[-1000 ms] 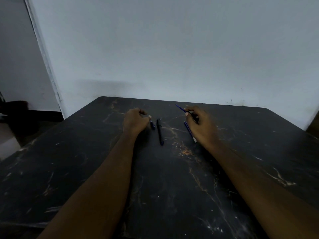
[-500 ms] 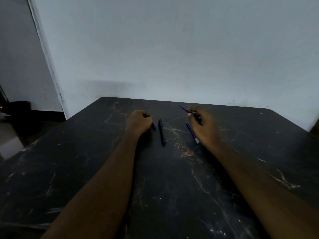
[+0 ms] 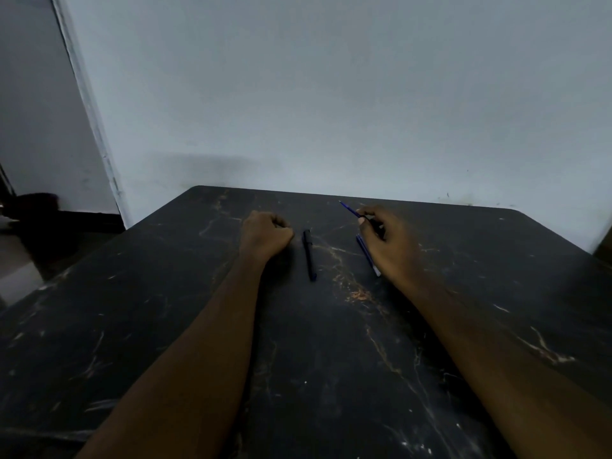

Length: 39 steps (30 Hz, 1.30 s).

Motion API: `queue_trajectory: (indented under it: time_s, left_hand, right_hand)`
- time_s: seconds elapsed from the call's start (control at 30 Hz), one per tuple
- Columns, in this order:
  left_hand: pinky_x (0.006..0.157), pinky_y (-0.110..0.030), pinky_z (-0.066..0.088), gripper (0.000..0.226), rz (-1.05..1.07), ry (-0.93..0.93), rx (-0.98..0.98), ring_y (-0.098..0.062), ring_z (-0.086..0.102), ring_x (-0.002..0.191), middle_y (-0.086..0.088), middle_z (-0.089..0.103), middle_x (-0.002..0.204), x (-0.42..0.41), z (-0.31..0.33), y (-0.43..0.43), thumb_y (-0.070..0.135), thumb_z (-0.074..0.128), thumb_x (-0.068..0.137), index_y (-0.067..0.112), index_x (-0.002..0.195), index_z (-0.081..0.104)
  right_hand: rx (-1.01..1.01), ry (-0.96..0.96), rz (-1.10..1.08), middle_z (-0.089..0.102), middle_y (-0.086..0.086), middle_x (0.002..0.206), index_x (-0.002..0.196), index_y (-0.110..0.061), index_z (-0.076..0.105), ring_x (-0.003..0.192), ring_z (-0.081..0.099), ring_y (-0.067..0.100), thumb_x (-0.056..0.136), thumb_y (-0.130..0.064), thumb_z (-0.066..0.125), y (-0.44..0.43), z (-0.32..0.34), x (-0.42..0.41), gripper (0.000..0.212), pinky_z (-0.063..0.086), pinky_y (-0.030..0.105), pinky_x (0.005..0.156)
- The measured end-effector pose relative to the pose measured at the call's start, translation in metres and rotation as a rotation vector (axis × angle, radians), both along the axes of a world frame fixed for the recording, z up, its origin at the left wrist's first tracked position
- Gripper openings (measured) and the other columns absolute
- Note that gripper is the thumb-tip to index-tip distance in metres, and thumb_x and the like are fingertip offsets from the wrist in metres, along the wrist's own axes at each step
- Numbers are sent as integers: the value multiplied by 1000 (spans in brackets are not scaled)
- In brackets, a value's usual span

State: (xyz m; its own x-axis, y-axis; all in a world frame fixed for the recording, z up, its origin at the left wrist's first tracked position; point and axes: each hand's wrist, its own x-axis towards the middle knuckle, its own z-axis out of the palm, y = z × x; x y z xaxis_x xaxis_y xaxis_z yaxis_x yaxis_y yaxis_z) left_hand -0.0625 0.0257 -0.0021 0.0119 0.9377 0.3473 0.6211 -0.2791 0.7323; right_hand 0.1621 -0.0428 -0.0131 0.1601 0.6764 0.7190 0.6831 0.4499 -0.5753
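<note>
While resting on the dark table point(image 3: 314, 376), curling left hand point(image 3: 266, 235) into a fist, contents impossible to tell; pinching thin blue pen point(image 3: 348, 209) in right hand point(image 3: 392, 248), tip pointing far-left, with second blue pen point(image 3: 366, 255) lying just left of it and black pen point(image 3: 308, 255) between hands.

No legible text or labels

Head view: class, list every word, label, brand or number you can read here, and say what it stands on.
No text can be read anywhere in this view.
black pen: no legible print; too dark.
blue pen beside the right hand: any marking is too small to read.
thin blue refill, pinched by the right hand: none.
table and wall: only scratches and stains, no signs.
</note>
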Motion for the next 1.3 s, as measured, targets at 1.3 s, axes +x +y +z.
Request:
queue_trajectory:
  time_s: [1.3]
  left_hand:
    - [60, -14, 40, 23, -157, -782, -29, 10, 55, 60, 8, 70, 82, 28, 25, -20, 28, 66, 91, 7, 90, 74]
  right_hand:
    - [-132, -17, -133, 62, 16, 68, 79, -3, 66, 64, 60, 31, 91, -22, 62, -7, 14, 19, 23, 50, 42, 62]
